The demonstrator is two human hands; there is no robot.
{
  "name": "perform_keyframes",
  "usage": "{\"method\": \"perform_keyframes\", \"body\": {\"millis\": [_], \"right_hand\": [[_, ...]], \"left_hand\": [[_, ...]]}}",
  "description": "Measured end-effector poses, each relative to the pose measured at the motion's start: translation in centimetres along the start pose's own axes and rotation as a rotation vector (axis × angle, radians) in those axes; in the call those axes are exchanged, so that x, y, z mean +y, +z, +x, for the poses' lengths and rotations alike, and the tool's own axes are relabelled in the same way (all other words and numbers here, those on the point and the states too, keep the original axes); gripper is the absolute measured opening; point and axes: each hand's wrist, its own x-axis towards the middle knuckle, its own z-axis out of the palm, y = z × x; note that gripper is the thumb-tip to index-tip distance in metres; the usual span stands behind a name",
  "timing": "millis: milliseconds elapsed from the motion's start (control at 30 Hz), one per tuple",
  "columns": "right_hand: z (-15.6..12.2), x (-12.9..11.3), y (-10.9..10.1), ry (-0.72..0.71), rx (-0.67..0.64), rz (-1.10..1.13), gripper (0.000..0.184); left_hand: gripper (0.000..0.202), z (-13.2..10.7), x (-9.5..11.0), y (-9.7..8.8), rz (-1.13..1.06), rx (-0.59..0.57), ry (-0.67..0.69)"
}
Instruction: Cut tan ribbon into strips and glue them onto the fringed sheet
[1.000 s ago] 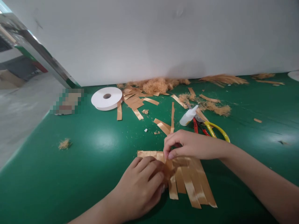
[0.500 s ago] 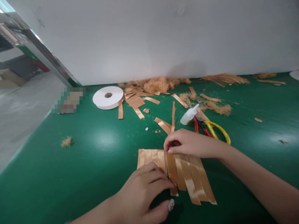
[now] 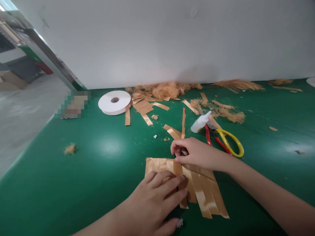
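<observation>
A row of overlapping tan satin ribbon strips (image 3: 205, 186) lies flat on the green table, joined along its far edge, the near ends loose and uneven. My left hand (image 3: 159, 193) presses palm down on the row's left half, fingers stretched out over it, thumb apart on the table side. At the far edge, my right hand (image 3: 190, 152) has its fingers curled and its thumb at the top end of a ribbon strip (image 3: 177, 167) in the middle. The exact contact of those fingertips is partly hidden.
Beyond my right hand lie a white squeeze bottle (image 3: 199, 124), yellow-handled scissors (image 3: 232, 141) and a red-handled tool (image 3: 208, 136). A white tape roll (image 3: 108, 102), loose ribbon pieces (image 3: 142, 106) and frayed tan fibre (image 3: 167, 90) lie toward the white wall (image 3: 157, 42).
My left hand has slid forward and right over the strips, its fingertips now farther up the middle strip. My right hand has shifted slightly, its fingers lifting a little from the far edge.
</observation>
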Motion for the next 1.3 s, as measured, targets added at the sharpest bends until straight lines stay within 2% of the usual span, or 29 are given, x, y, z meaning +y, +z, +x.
{"method": "perform_keyframes", "body": {"millis": [200, 700, 967, 1167, 1300], "right_hand": [[-0.20, 0.38, 0.32, -0.003, 0.027, 0.038, 0.005], [0.01, 0.14, 0.72, 0.029, 0.089, 0.007, 0.003], [0.10, 0.02, 0.73, 0.027, 0.069, 0.088, 0.003], [0.17, 0.13, 0.74, 0.037, 0.100, 0.065, 0.003], [0.14, 0.24, 0.77, 0.045, 0.095, 0.041, 0.002]], "left_hand": [[0.055, -0.19, -0.37, 0.43, 0.068, -0.053, 0.003], [0.050, -0.10, -0.21, 0.28, 0.095, -0.004, 0.035], [0.068, -0.19, -0.45, 0.49, 0.035, -0.055, 0.043], [0.069, -0.21, -0.42, 0.47, 0.028, -0.077, 0.013], [0.067, -0.19, -0.43, 0.33, 0.053, -0.050, 0.033]]}}
